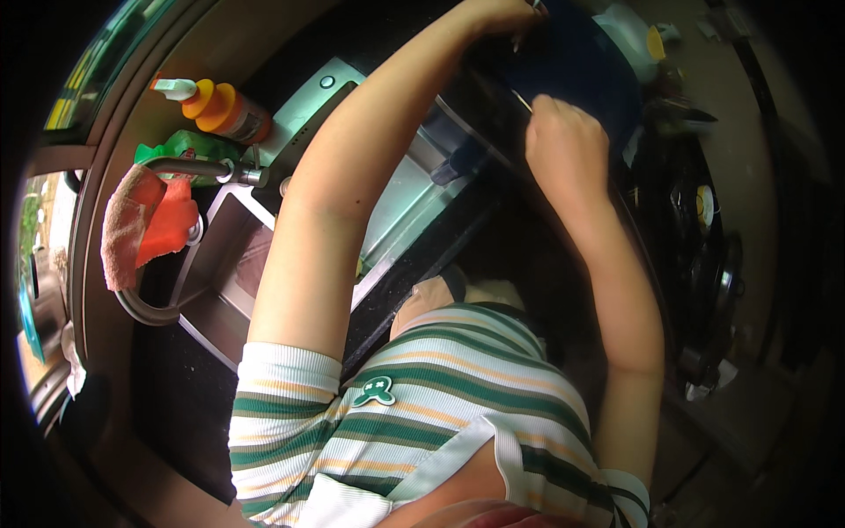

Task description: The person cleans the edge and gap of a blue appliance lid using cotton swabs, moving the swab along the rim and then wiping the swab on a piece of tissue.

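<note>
A large dark blue sheet (571,59), perhaps an apron, spreads between my hands at the top of the view; its exact kind is unclear. Near the top edge, my left hand (505,16) pinches at it, partly cut off by the frame. My right hand (569,135) is closed in a fist at its lower edge, with a thin pale strip (521,100) poking out beside the knuckles. A dark blue end (454,165) hangs over the sink's side. My left forearm crosses above the sink and hides part of it.
A stainless double sink (221,280) sits in a black counter (178,396). Pink and red cloths (125,231) drape over the curved faucet (142,313). Behind stand an orange spray bottle (228,112) and a green bottle (191,148). Dark clutter (703,204) lines the right side.
</note>
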### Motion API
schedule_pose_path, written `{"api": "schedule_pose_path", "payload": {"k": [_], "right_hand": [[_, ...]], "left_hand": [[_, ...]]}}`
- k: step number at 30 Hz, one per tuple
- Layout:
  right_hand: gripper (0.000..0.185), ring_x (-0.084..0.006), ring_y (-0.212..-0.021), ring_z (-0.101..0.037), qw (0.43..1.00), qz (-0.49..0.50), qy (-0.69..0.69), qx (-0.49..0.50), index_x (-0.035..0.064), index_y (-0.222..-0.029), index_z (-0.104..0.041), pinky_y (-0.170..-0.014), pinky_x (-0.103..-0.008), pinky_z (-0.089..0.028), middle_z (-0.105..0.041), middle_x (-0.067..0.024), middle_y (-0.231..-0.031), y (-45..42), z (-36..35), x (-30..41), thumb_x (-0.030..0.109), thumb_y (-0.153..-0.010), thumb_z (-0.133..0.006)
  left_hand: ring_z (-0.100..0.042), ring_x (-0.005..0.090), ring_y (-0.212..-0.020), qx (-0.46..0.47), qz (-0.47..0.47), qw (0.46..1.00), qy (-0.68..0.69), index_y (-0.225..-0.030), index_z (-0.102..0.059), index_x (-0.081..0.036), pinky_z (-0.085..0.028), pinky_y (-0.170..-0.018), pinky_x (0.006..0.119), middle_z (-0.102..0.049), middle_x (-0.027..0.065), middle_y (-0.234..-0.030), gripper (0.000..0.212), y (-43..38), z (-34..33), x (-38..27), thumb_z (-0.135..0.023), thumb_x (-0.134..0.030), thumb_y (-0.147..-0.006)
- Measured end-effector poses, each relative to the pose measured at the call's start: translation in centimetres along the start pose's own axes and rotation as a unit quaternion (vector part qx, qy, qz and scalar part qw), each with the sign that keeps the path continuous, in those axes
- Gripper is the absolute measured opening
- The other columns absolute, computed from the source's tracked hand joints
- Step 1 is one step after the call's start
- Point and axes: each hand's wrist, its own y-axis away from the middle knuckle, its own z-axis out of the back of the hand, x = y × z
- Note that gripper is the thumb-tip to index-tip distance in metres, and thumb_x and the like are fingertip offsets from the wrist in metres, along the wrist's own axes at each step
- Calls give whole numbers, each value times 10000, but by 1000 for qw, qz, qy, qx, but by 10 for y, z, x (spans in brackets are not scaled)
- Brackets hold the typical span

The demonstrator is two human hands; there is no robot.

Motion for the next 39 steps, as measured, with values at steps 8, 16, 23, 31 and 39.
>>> {"api": "schedule_pose_path", "payload": {"k": [8,16,23,31,39], "right_hand": [[65,-279,-661,-668,998,22,-33,-53,37,-707,-623,-615,-370,-544,-653,-123,-678,-9,-9,-1,25,-769,-607],[59,-276,-726,-676,998,13,-32,-45,41,-718,-610,-656,-380,-545,-657,-129,-705,-15,-21,-2,38,-776,-606],[60,-281,-671,-670,999,17,-9,30,41,-693,-629,-604,-370,-542,-655,-136,-692,43,16,-36,22,-749,-621],[45,-255,-715,-685,997,32,-66,-33,57,-704,-624,-616,-343,-560,-661,-128,-725,-1,-21,-16,31,-738,-610],[55,-239,-717,-629,977,61,-154,-134,59,-748,-602,-606,-335,-548,-612,-68,-786,58,-12,-53,43,-796,-623]], "left_hand": [[-582,193,-445,7,-1,1000,20,-885,-651,84,-516,-441,329,-599,107,-601,160,-6,-8,6,-553,-19,-810],[-582,172,-484,-37,-20,999,-16,-907,-682,59,-498,-476,303,-622,88,-636,191,-16,-11,11,-568,-7,-769],[-564,175,-458,-8,21,999,40,-930,-669,72,-487,-426,301,-596,85,-619,194,0,-5,4,-557,8,-785],[-512,135,-436,-49,39,998,19,-955,-670,51,-462,-412,286,-575,53,-604,180,-5,-15,1,-539,2,-842],[-529,120,-439,-80,56,993,-61,-945,-694,13,-452,-421,286,-586,38,-588,171,10,-21,-12,-570,-77,-870]]}}
